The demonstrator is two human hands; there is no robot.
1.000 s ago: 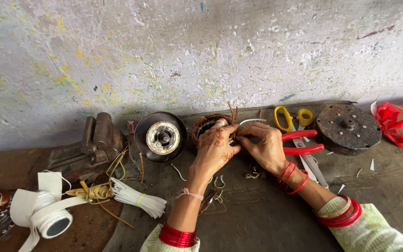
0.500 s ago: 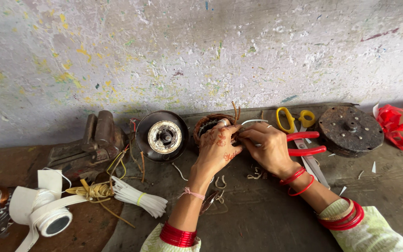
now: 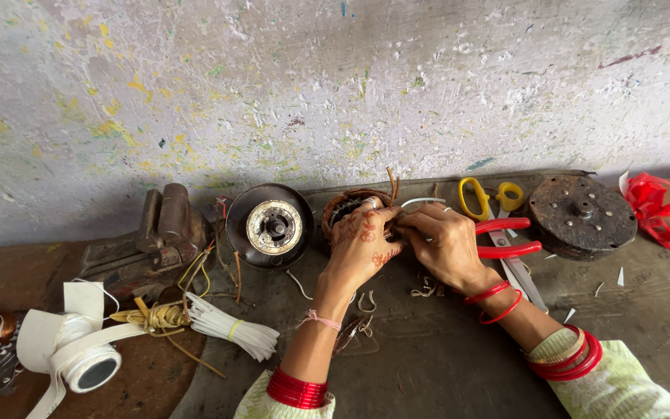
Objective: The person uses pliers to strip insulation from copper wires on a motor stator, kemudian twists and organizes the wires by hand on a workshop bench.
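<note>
Both hands meet over the copper coil (image 3: 344,208): the left hand (image 3: 362,248) presses down to steady it while the right hand (image 3: 443,244), just beside, pinches a white strip (image 3: 422,202) into the winding.

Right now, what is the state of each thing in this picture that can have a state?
left hand: resting on the copper coil, fingers bent
right hand: fingers pinched at the coil's edge
copper coil: lying flat, partly covered by the hands
scissors: lying flat, blades hidden
red-handled pliers: lying flat, handles slightly apart
white tape roll: partly unrolled
white strips: bundled with a band
</note>
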